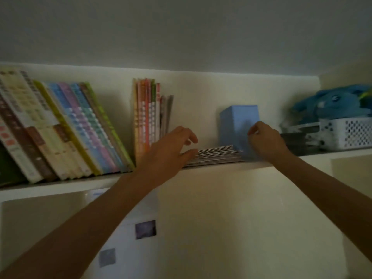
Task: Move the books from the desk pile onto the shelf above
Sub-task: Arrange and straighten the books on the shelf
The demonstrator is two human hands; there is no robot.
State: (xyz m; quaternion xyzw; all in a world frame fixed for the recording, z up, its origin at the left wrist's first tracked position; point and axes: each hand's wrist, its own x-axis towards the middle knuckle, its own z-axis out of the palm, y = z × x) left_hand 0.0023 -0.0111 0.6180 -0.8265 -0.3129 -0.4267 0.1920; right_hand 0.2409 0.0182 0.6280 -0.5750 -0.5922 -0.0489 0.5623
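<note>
A flat stack of thin books (216, 155) lies on the white shelf (60, 187), between an upright group of orange and red books (148, 119) and a blue box (238, 125). My left hand (169, 150) is at the stack's left end, fingers spread and relaxed, thumb touching its edge. My right hand (265, 141) is at the stack's right end in front of the blue box, fingers loosely curled with nothing visibly held. A row of leaning books (60, 129) fills the shelf's left part.
At the shelf's right end stands a white perforated basket (346, 133) with a blue plush toy (332, 103) on top and dark items (298, 137) beside it. Below the shelf a wall panel carries small pictures (146, 229). The desk pile is out of view.
</note>
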